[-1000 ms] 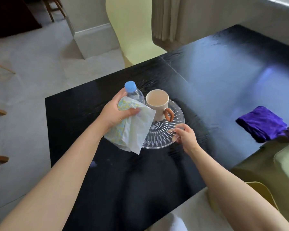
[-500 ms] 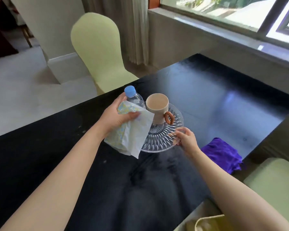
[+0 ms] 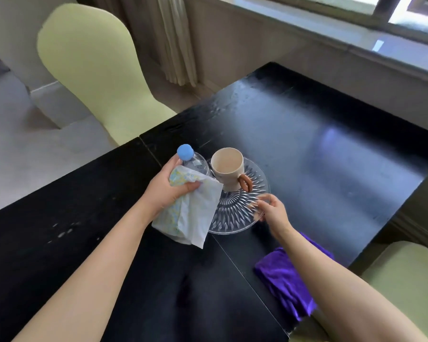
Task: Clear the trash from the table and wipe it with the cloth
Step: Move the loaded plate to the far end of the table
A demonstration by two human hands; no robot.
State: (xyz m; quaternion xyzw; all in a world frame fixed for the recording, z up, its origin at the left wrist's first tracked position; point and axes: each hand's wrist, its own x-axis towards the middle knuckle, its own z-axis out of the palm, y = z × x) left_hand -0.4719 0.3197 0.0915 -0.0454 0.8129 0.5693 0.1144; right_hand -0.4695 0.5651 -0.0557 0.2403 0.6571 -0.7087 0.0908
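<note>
My left hand (image 3: 167, 190) grips a clear plastic bottle (image 3: 197, 162) with a blue cap together with a crumpled white and yellow-patterned wrapper (image 3: 192, 214), held above the black table (image 3: 319, 154). My right hand (image 3: 272, 212) pinches the near rim of a clear cut-glass plate (image 3: 235, 213). A beige cup (image 3: 229, 169) with a brown handle stands on that plate. A purple cloth (image 3: 286, 280) lies on the table near its right edge, partly hidden under my right forearm.
A pale green chair (image 3: 94, 70) stands beyond the table's far left edge. Another green seat (image 3: 410, 280) is at the lower right. A window ledge and curtain run along the back wall.
The camera view has swung right and up, so the cloth now appears near my right forearm. Both hands keep their grips on the bottle with wrapper and on the plate.
</note>
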